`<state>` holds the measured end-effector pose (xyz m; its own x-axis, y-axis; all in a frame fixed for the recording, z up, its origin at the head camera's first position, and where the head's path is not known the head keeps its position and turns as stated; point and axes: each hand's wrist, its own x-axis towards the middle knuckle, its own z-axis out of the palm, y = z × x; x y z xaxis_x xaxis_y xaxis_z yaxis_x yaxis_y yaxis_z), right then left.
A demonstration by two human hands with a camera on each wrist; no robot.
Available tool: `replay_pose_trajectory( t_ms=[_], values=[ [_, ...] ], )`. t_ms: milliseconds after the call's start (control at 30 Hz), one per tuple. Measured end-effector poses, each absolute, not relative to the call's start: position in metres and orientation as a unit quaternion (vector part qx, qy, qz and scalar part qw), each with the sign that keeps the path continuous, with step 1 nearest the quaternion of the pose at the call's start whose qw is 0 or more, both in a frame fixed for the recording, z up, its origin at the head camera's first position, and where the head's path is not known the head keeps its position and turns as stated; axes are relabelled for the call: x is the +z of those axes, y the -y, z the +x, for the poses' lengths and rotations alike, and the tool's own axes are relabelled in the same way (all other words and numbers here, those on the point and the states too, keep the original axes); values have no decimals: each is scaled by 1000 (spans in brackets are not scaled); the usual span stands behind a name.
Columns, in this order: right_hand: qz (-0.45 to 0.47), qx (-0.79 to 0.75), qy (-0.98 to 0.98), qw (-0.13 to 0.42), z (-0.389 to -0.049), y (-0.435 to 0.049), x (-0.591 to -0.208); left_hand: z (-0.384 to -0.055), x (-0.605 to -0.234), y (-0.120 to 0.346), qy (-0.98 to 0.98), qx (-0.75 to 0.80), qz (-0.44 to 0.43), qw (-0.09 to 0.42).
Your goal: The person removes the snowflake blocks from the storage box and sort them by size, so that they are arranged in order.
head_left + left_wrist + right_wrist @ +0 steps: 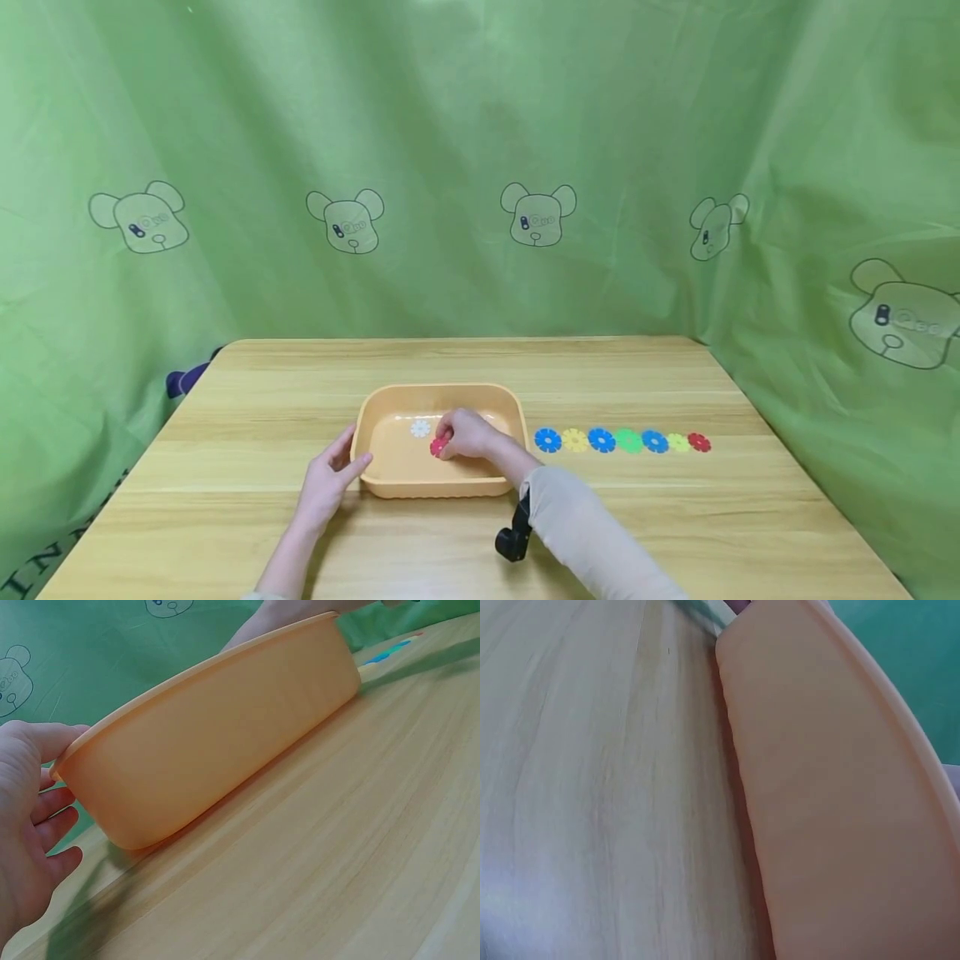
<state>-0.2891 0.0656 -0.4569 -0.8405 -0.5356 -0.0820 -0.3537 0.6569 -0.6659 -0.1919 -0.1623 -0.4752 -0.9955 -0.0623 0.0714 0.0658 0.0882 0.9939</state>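
Observation:
An orange plastic basin (390, 490) stands on the table. My left hand (324, 483) grips its left end, thumb over the rim and fingers along the outside; the left wrist view shows this hand (30, 817) at the basin's corner (202, 742). Inside the basin, my right hand (468, 435) pinches a red snowflake disc (437, 448) by its edge. Whether that disc touches the basin floor I cannot tell. A white snowflake disc (421, 428) lies just left of it. In the right wrist view the basin's wall (832, 787) hides most of the right hand.
Right of the basin, several snowflake discs lie in a row, from a blue disc (547, 441) beside the basin to a red disc (699, 442) at the far end. The wooden table (420, 550) is backed by a green curtain (442, 283). A purple object (183, 381) shows beyond the left edge.

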Motion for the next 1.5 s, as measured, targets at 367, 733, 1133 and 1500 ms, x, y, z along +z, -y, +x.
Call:
replay_pose_trajectory(
  t_ms=[367, 733, 1133, 1500],
  values=[
    [-262, -355, -888, 127, -286, -72, -450, -191, -474, 162, 739, -672, 6, 44],
    [-177, -508, -824, 177, -287, -94, -438, -191, -476, 161, 738, -674, 4, 41],
    [-116, -610, -764, 174, -294, -141, -408, -191, -472, 161, 746, -665, 6, 47],
    [-75, -656, -737, 142, -296, -226, -404, -191, -472, 162, 746, -664, 1, 41]
  ],
)
